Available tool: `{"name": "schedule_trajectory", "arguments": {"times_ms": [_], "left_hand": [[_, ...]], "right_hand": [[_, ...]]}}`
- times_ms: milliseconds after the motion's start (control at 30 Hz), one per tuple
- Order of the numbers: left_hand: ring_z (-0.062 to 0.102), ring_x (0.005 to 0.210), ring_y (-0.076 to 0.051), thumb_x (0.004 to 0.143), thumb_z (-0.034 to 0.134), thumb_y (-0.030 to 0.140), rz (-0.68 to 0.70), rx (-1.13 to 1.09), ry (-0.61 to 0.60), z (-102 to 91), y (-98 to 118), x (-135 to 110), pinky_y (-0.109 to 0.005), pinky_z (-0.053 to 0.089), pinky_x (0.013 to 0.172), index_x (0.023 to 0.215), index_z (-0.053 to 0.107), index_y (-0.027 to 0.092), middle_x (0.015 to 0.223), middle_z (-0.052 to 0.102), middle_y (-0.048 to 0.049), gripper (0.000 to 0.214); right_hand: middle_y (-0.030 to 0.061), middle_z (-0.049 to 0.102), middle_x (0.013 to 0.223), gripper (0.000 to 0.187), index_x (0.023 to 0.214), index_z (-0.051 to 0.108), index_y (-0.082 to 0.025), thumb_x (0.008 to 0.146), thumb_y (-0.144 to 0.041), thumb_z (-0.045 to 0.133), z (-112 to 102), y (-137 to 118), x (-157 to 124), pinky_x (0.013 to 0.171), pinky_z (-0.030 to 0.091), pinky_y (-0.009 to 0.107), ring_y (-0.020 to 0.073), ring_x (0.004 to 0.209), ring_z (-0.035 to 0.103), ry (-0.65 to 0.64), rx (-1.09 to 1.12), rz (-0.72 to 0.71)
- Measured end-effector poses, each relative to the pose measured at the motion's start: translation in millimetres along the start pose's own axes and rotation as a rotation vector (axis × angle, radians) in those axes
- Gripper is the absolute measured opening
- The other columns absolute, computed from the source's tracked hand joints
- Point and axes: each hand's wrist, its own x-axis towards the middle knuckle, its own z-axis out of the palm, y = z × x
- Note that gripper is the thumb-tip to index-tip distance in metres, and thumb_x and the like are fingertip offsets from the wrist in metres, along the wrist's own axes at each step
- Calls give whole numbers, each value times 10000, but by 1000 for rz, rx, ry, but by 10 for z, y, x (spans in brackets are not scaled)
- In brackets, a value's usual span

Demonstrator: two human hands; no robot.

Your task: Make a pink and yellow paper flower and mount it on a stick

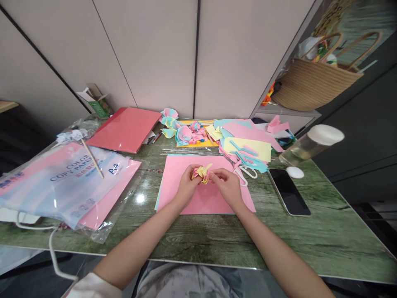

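A small paper flower [201, 174] in yellow and pink is held over a stack of pink paper [204, 203]. My left hand [188, 185] grips it from the left, fingers closed round its side. My right hand [228, 186] pinches at its right edge, where a yellow strip sticks up. White-handled scissors [246, 174] lie just beyond my right hand, at the stack's right edge. Behind the stack, finished-looking paper flowers [185, 134] in pink and blue rest on and beside a yellow sheet [198, 144].
Paper scraps [248, 145] spread at the back right. To the right are a phone [290, 192], a white oval object [295, 172] and a tall bottle [307, 142]. At left lie a copy-paper packet [71, 178] and a red folder [124, 128]. A woven bag [319, 82] stands on the shelf.
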Motion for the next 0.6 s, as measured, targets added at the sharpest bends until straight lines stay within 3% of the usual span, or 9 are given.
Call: {"name": "schedule_trajectory", "arguments": {"times_ms": [367, 600], "left_hand": [[489, 708, -101, 653, 518, 123, -49, -88, -108, -4, -4, 3, -205, 398, 622, 924, 527, 192, 826, 516, 0, 279], [472, 710, -99, 632, 499, 92, -13, -18, -108, -5, -1, 2, -194, 396, 615, 906, 517, 192, 829, 499, 4, 292]], "right_hand": [[18, 618, 649, 170, 709, 613, -165, 724, -330, 575, -6, 73, 49, 599, 456, 257, 136, 619, 569, -74, 133, 22], [-1, 611, 648, 135, 680, 595, -180, 733, -289, 535, -10, 25, 17, 601, 427, 250, 131, 615, 559, -36, -70, -52]]}}
